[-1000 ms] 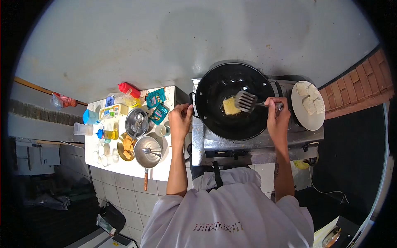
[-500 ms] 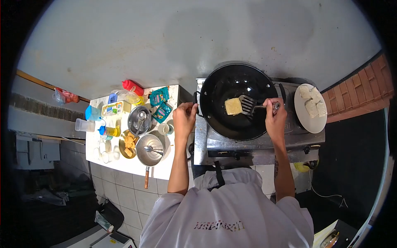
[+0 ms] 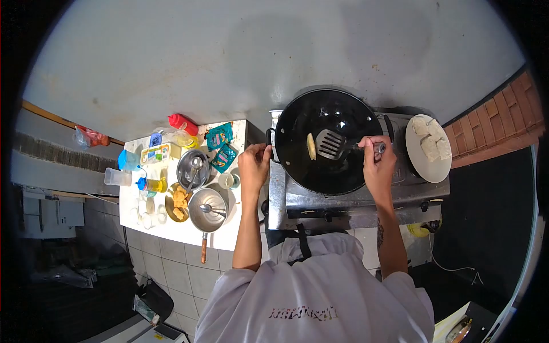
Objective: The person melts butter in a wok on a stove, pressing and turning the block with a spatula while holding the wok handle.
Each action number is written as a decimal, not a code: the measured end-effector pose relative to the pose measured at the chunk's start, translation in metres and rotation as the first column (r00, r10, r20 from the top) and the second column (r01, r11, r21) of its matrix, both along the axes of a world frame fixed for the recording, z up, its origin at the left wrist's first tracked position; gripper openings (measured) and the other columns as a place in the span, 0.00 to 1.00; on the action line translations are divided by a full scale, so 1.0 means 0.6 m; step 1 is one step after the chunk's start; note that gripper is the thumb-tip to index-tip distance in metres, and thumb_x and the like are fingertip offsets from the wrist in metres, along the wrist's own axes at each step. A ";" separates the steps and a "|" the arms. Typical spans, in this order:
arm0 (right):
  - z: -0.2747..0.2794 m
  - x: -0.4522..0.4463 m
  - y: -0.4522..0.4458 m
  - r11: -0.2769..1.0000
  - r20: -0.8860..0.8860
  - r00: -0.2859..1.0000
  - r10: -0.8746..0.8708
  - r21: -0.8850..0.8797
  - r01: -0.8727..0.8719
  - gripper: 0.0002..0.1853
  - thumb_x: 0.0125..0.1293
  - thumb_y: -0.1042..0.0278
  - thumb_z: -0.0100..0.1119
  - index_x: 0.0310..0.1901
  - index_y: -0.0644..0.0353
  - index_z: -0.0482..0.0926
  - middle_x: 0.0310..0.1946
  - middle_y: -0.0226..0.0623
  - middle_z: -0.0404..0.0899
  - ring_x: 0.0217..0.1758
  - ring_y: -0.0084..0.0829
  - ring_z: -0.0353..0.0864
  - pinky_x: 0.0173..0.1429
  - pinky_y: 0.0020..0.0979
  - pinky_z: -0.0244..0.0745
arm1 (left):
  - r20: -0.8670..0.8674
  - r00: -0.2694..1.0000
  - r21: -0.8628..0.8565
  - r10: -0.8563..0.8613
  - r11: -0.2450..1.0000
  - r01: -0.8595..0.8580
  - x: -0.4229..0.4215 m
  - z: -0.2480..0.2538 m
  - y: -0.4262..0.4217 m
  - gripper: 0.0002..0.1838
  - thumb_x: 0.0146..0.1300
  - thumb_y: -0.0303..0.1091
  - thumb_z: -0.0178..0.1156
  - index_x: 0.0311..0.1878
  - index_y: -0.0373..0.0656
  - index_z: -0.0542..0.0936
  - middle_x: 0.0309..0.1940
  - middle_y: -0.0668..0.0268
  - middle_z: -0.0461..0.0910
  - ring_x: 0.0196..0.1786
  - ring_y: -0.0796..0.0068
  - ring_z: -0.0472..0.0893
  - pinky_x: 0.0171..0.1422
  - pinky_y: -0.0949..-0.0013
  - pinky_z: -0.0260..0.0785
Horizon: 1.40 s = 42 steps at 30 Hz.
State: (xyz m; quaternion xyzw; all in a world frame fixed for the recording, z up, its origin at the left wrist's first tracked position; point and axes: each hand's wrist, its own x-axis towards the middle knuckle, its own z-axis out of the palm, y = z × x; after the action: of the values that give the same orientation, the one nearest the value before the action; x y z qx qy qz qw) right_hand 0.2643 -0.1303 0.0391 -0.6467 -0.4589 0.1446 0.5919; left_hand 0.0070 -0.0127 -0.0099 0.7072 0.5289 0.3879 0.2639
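Observation:
A black wok [image 3: 297, 171] sits on the steel stove [image 3: 303, 200]. My left hand [image 3: 254, 163] is closed on the wok's left handle. In my right hand [image 3: 378, 160] is a slotted spatula [image 3: 330, 144], gripped by its handle, with its blade inside the wok. Just left of the blade a yellowish slab of food [image 3: 311, 147], possibly tofu, stands on edge, its narrow side showing. To the right, a white oval plate [image 3: 429, 174] bears several pale slabs [image 3: 430, 150].
A white table [image 3: 171, 226] on the left holds a saucepan [image 3: 207, 214], a metal bowl [image 3: 193, 169], a bowl of fried pieces [image 3: 179, 203], a red bottle [image 3: 183, 124] and green packets [image 3: 222, 157]. Brick wall [image 3: 492, 123] borders the right side.
The yellowish slab has gone from lying flat to standing on edge, slightly farther left. The spatula blade has shifted left and turned its slotted face up. My left hand stays on the handle.

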 end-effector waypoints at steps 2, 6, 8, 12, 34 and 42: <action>-0.003 -0.002 0.002 1.000 -0.019 1.000 0.012 0.011 -0.012 0.05 0.72 0.72 0.56 0.40 0.64 0.73 0.31 0.35 0.82 0.33 0.20 0.80 0.33 0.23 0.72 | -0.004 1.000 0.008 -0.004 1.000 0.004 -0.001 -0.001 0.001 0.13 0.63 0.34 0.65 0.38 0.29 0.84 0.25 0.54 0.82 0.25 0.65 0.80 0.33 0.66 0.71; -0.003 -0.001 0.003 1.000 -0.028 0.999 0.019 0.001 -0.019 0.04 0.72 0.72 0.55 0.40 0.64 0.73 0.31 0.36 0.82 0.31 0.18 0.79 0.32 0.21 0.70 | -0.032 0.999 0.011 0.003 1.000 -0.003 -0.001 0.001 0.000 0.13 0.62 0.33 0.66 0.38 0.29 0.84 0.25 0.54 0.82 0.25 0.65 0.80 0.33 0.66 0.71; -0.007 0.006 0.003 1.000 -0.025 1.000 0.015 -0.023 -0.015 0.04 0.72 0.72 0.55 0.40 0.64 0.73 0.31 0.35 0.83 0.30 0.17 0.79 0.31 0.21 0.69 | -0.031 0.999 -0.003 0.007 1.000 -0.007 -0.001 0.002 0.000 0.13 0.62 0.33 0.66 0.38 0.29 0.84 0.25 0.54 0.82 0.25 0.65 0.80 0.33 0.65 0.71; -0.017 0.021 0.003 0.997 -0.096 0.993 -0.069 0.023 0.071 0.05 0.72 0.72 0.56 0.40 0.63 0.73 0.30 0.31 0.82 0.26 0.14 0.73 0.28 0.19 0.65 | -0.019 1.000 -0.011 0.011 1.000 -0.011 0.000 0.004 -0.001 0.13 0.62 0.33 0.66 0.38 0.29 0.84 0.25 0.54 0.82 0.25 0.65 0.80 0.33 0.65 0.71; -0.052 0.057 -0.055 0.999 -0.311 0.950 -0.034 0.011 0.039 0.05 0.73 0.73 0.52 0.40 0.64 0.70 0.35 0.38 0.82 0.19 0.16 0.70 0.22 0.19 0.65 | -0.036 0.999 0.007 0.041 0.999 -0.041 0.002 -0.007 -0.001 0.12 0.61 0.35 0.66 0.38 0.32 0.84 0.26 0.54 0.82 0.28 0.59 0.83 0.35 0.62 0.73; -0.044 0.070 -0.095 0.999 -0.277 0.961 0.021 0.051 -0.007 0.04 0.72 0.75 0.53 0.41 0.66 0.71 0.40 0.42 0.82 0.21 0.17 0.72 0.24 0.20 0.67 | -0.065 0.997 0.030 0.045 0.999 -0.043 0.003 -0.005 -0.003 0.12 0.62 0.35 0.65 0.38 0.33 0.85 0.27 0.54 0.83 0.28 0.59 0.83 0.36 0.63 0.73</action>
State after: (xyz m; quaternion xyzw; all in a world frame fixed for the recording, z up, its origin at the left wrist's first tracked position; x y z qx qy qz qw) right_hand 0.3062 -0.1875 0.0127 -0.6018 -0.3795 0.2263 0.6652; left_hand 0.0088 -0.0146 -0.0131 0.7115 0.5472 0.3777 0.2273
